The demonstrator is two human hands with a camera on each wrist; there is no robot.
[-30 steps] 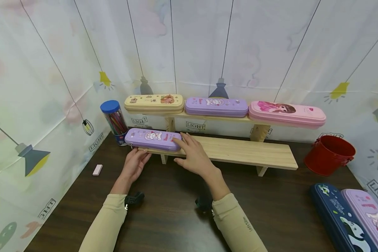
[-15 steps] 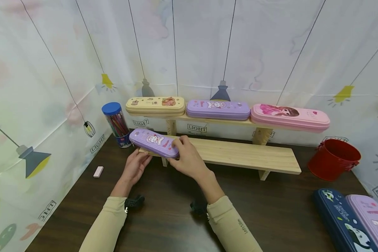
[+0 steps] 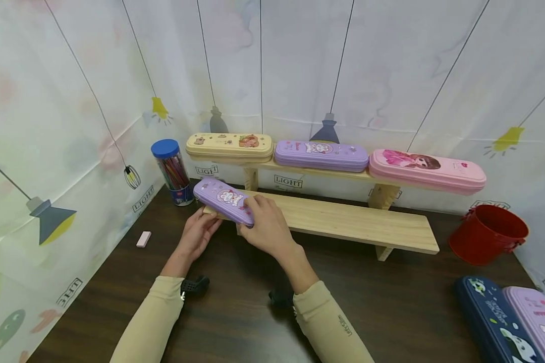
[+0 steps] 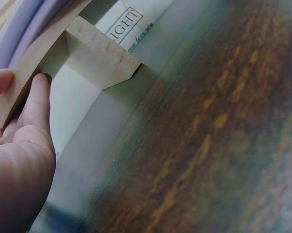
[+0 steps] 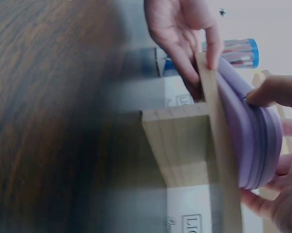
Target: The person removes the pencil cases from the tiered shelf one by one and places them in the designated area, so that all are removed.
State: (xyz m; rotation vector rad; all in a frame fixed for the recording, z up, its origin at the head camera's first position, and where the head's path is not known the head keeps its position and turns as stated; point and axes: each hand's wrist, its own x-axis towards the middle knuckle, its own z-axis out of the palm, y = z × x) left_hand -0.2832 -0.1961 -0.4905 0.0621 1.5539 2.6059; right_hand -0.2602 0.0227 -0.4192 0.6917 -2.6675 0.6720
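A purple pencil case [image 3: 225,199] with a cartoon print lies askew at the left end of the lower board of the wooden shelf [image 3: 345,219]. My right hand [image 3: 269,225] grips the case's right end. In the right wrist view, its thumb [image 5: 269,92] presses by the zipper and the other fingers reach round the far side. My left hand [image 3: 195,237] holds the board's left front corner. The left wrist view shows one finger [image 4: 37,97] under the wood and another digit at its edge.
Yellow [image 3: 227,146], purple [image 3: 320,155] and pink [image 3: 427,170] cases line the upper board. A blue-lidded jar of pens [image 3: 172,169] stands left, near a small pale eraser-like block [image 3: 143,239]. Right are a red bucket [image 3: 486,237], a navy case [image 3: 492,315] and a lilac case [image 3: 538,317].
The purple case has turned from lying along the shelf to a slant, its right end swung toward me. My right hand went from touching that end to gripping it. The left hand stays at the corner.
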